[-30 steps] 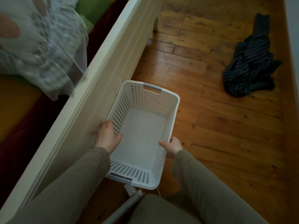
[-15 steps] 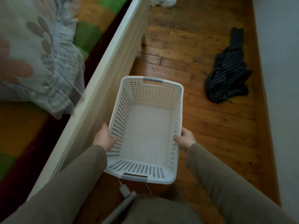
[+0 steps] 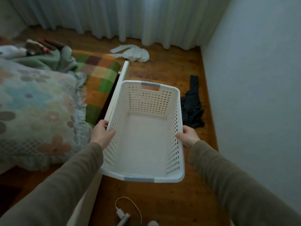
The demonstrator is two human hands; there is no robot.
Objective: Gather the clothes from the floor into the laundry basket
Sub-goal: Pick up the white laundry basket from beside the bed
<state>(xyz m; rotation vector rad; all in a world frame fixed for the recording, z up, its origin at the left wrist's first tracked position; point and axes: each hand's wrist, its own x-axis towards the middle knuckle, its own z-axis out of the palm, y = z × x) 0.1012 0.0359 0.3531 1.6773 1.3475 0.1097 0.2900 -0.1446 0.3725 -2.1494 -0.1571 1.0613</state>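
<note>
I hold a white perforated laundry basket (image 3: pixel 178 115) in front of me, above the wooden floor; nothing lies inside it. My left hand (image 3: pixel 102 134) grips its left rim and my right hand (image 3: pixel 188 137) grips its right rim. A dark striped garment (image 3: pixel 192 108) lies crumpled on the floor just right of the basket, near the wall. A pale grey-white garment (image 3: pixel 132 53) lies farther off on the floor, by the foot of the curtains.
A bed with a white frame (image 3: pixel 121 79), checked blanket (image 3: pixel 97 70) and floral pillow (image 3: pixel 32 105) fills the left side. A wall (image 3: pixel 252 79) closes the right. Curtains (image 3: pixel 130 17) hang at the back. A white charger and cable (image 3: pixel 125 212) lie on the floor near my feet.
The basket has come up off the floor with both hands on its rims. My view has lifted, so the curtains and the pale garment have come into sight.
</note>
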